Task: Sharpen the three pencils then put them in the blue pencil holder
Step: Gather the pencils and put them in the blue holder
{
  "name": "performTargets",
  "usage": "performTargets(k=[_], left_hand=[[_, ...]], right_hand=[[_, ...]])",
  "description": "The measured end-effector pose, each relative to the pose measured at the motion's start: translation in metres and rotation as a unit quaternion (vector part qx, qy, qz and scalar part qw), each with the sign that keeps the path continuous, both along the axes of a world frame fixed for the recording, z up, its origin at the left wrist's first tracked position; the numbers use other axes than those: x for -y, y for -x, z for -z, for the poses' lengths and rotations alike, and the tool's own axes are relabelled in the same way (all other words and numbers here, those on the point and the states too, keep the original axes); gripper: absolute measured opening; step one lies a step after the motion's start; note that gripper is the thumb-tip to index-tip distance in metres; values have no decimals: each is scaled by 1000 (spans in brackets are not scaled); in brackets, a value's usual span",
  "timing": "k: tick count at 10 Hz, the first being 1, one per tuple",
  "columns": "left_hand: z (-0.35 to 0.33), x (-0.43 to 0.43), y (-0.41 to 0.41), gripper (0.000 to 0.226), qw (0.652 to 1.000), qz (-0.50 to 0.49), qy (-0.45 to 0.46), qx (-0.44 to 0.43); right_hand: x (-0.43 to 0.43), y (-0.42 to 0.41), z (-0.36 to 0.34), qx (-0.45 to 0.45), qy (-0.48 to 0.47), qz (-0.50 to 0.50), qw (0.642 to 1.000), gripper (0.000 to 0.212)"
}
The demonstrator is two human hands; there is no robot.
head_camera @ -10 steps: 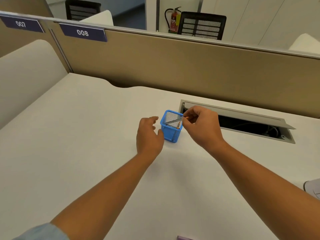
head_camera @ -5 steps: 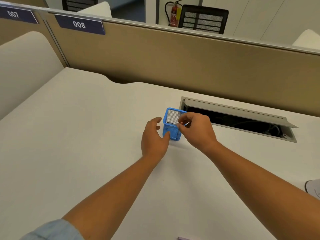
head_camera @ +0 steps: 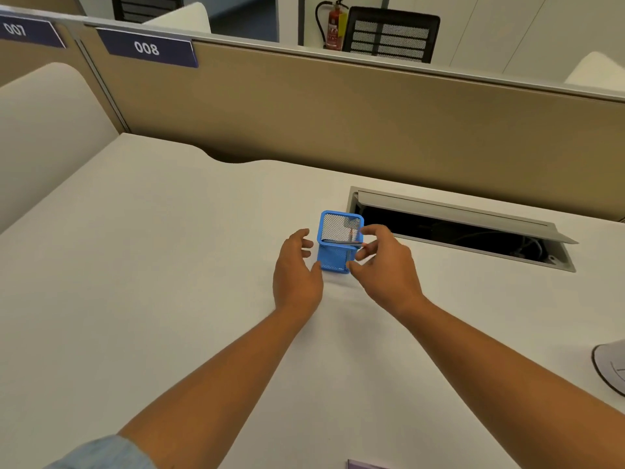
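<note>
A blue mesh pencil holder (head_camera: 334,257) stands upright on the white desk (head_camera: 169,265). A dark pencil (head_camera: 340,242) lies slanted across its opening, one end sticking over the right rim. My right hand (head_camera: 384,265) is just right of the holder with fingers spread; its fingertips are beside the pencil's end, thumb near the holder's lower right corner. My left hand (head_camera: 296,269) hovers at the holder's left side, fingers relaxed and close to the mesh wall. Other pencils inside are not clearly visible.
An open cable trough (head_camera: 456,231) with a raised grey flap lies right behind the holder. A tan partition (head_camera: 338,123) bounds the desk's far edge. A white round object (head_camera: 610,367) sits at the right edge, and a purple item (head_camera: 363,464) peeks in at the bottom.
My right hand, which pinched the pencil over the holder, has spread its fingers and drawn slightly right. The pencil now rests in the holder. My left hand moved closer to it.
</note>
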State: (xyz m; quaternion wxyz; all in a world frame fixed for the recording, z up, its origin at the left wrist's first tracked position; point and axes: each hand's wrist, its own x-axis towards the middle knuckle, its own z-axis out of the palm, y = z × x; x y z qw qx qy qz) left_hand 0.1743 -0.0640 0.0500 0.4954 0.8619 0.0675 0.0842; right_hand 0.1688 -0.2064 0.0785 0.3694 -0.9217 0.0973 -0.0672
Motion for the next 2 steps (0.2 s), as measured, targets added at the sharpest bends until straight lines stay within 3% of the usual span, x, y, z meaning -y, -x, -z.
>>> performTargets(k=[2], left_hand=[[20, -5, 40, 51, 999, 7, -21, -33]], right_hand=[[16, 39, 15, -53, -56, 52, 996, 40]])
